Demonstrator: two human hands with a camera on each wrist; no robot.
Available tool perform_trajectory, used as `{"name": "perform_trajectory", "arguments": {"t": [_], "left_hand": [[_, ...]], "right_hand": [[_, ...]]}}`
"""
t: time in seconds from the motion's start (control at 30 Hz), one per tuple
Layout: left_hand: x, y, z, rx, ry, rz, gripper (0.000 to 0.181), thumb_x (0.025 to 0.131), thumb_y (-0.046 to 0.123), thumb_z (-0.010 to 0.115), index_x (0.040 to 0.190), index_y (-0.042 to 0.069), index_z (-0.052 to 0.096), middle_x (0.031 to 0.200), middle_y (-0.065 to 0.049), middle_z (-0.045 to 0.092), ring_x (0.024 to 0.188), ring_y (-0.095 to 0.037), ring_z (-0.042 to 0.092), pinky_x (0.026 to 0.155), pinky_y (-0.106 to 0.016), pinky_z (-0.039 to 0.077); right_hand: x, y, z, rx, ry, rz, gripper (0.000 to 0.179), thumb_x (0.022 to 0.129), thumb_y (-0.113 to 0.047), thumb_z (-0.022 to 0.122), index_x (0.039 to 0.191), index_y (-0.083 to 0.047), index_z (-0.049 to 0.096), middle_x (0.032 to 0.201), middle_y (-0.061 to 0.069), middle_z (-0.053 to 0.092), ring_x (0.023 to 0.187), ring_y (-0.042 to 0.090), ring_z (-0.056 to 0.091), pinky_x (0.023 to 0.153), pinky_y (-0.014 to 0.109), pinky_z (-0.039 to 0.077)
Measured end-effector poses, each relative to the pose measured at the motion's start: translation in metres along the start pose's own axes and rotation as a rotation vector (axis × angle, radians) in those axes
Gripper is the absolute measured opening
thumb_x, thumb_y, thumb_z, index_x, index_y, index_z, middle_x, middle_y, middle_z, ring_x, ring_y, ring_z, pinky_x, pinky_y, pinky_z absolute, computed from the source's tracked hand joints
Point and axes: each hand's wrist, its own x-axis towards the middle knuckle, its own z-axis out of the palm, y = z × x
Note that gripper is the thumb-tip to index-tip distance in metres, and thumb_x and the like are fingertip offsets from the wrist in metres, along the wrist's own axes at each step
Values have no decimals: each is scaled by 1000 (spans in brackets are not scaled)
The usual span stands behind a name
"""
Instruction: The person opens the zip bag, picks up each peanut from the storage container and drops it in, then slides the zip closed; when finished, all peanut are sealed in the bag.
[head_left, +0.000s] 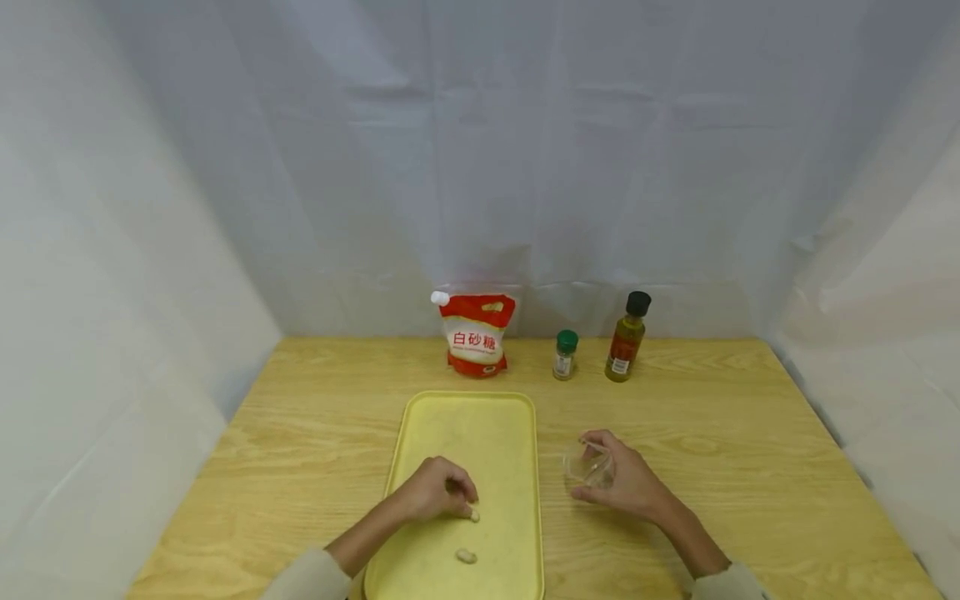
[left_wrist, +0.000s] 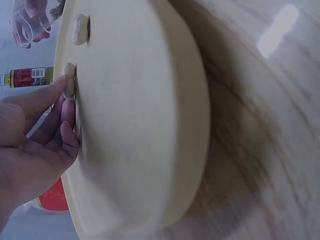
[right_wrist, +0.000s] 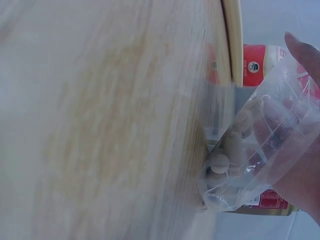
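Note:
My left hand [head_left: 441,492] is low over the yellow tray [head_left: 472,429], pinching a peanut [left_wrist: 70,82] between thumb and fingers. A second peanut [head_left: 466,556] lies on the tray, nearer to me. To the right of the tray, my right hand [head_left: 628,485] grips a clear plastic cup [head_left: 588,467] around its side, thumb and fingers spread across it. Through the cup's wall in the right wrist view, several peanuts [right_wrist: 218,162] show at its bottom. The bottom of the cup is close to the wooden table [head_left: 675,408].
Behind the tray stands a red and white sugar pouch [head_left: 477,337] with a white cap. Right of it are a small green-capped jar [head_left: 565,356] and a dark-capped bottle [head_left: 627,340]. Pale sheeting [head_left: 480,167] hangs along the back and both sides of the table.

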Motion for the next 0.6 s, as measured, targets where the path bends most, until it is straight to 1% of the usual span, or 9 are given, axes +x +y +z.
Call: {"name": "perform_trajectory", "arguments": {"t": [0.17, 0.33, 0.5, 0.6], "left_hand": [[-1, -2, -1, 5, 5, 17, 9, 72, 0, 78, 78, 3, 72, 75, -8, 70, 66, -7, 57, 59, -17, 46], [0, -1, -1, 12, 1, 26, 5, 75, 2, 76, 78, 4, 72, 75, -7, 70, 67, -8, 58, 60, -17, 47], [6, 5, -5, 37, 30, 33, 3, 77, 5, 75, 79, 6, 73, 77, -3, 71, 70, -9, 61, 62, -18, 49], [12, 11, -6, 44, 40, 40, 3, 78, 6, 75, 81, 5, 73, 78, -3, 72, 73, -10, 62, 64, -19, 49]], "right_hand": [[1, 0, 0, 3, -1, 5, 74, 74, -36, 80, 132, -7, 44, 117, 10, 59, 114, 34, 53, 94, 59, 43], [2, 0, 1, 6, -5, 5, 74, 74, -36, 80, 132, -8, 44, 117, 10, 59, 114, 34, 54, 95, 58, 43], [2, 1, 0, 16, -4, 6, 73, 74, -36, 80, 131, -9, 45, 116, 9, 60, 114, 33, 54, 95, 58, 42], [2, 1, 1, 17, -7, 7, 72, 74, -36, 80, 131, -9, 45, 115, 7, 60, 113, 32, 54, 95, 58, 42]]}}
